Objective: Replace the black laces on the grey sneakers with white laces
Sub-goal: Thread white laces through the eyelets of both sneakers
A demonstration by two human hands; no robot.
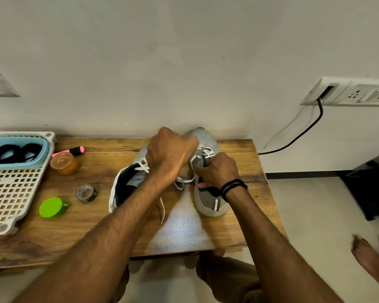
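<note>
wooden table (53,243) against a pale wall. at its far middle, grey left sneaker (127,189) and right sneaker (208,202) side by side, toes to the wall, white lace (143,165) across both. left hand (171,152) raised over the gap between them, a blurred fist; cannot tell whether lace inside. right hand (217,171) lower, knuckles up, fingers and thumb gripping the right sneaker's tongue. black laces (13,153) in a blue tub (20,166), far left.
</note>
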